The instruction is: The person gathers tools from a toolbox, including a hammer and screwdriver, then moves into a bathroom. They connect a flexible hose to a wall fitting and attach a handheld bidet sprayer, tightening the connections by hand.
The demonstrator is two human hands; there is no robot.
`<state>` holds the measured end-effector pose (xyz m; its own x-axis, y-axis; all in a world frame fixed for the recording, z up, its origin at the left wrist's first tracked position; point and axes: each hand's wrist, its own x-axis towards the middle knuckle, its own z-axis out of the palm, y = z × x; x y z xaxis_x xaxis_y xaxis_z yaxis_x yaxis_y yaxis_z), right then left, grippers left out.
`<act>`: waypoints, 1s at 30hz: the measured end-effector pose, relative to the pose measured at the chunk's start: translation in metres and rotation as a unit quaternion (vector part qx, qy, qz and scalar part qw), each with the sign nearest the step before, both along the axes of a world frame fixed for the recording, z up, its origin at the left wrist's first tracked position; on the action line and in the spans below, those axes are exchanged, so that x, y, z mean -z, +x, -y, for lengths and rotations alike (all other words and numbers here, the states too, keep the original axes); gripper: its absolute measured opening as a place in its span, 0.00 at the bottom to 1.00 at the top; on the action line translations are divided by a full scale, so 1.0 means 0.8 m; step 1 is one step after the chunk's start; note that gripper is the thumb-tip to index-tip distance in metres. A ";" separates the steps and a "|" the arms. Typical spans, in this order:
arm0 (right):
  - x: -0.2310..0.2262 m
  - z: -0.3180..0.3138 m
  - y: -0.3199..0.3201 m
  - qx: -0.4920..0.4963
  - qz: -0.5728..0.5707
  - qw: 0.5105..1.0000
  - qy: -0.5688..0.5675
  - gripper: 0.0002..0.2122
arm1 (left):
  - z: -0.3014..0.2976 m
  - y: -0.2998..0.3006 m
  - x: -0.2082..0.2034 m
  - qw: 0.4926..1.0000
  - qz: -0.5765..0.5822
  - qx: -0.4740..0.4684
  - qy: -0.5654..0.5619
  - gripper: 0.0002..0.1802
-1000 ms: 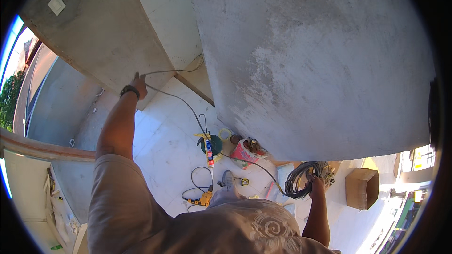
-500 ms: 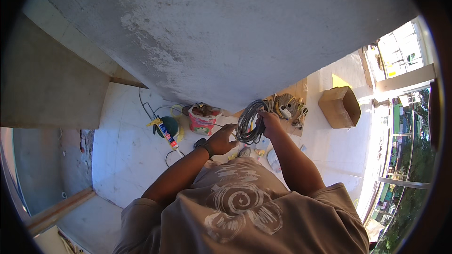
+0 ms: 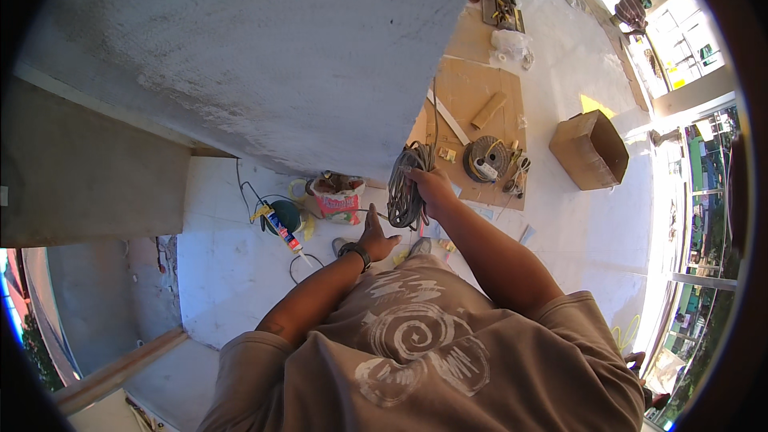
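Right hand (image 3: 432, 186) fist-gripped round grey cable coil (image 3: 406, 184), held w/ its top right at wall edge (image 3: 448, 72). Left hand (image 3: 376, 238) spread flat, just below coil. Feet mostly hidden; floor (image 3: 224, 272) open to left.

White tiled floor (image 3: 232, 264) with cardboard box (image 3: 590, 150), caulk tube (image 3: 279, 226)
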<state>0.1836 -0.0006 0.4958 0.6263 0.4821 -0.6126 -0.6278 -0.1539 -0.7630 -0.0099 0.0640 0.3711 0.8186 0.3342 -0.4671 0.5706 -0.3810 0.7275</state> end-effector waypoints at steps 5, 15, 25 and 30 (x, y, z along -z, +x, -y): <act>-0.029 0.011 0.012 -0.003 0.051 0.998 0.023 0.04 | 0.016 0.024 0.024 1.000 0.007 -0.005 -0.015 0.66; -0.032 0.048 0.052 -0.004 0.036 0.999 -0.001 0.11 | 0.036 0.012 -0.035 0.979 0.021 0.201 -0.007 0.24; 0.025 0.059 0.039 -0.004 -0.060 0.995 0.085 0.18 | 0.039 0.049 -0.158 0.967 0.127 0.029 -0.217 0.15; 0.028 0.057 0.028 0.037 -0.144 0.983 0.108 0.18 | 0.021 0.068 -0.201 0.964 0.122 -0.003 -0.238 0.16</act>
<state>0.2060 -0.0465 0.4735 0.4795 0.5803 -0.6583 -0.8264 0.0462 -0.5612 0.0442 0.0476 0.5316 0.9220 0.1348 -0.3629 0.3621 0.0315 0.9316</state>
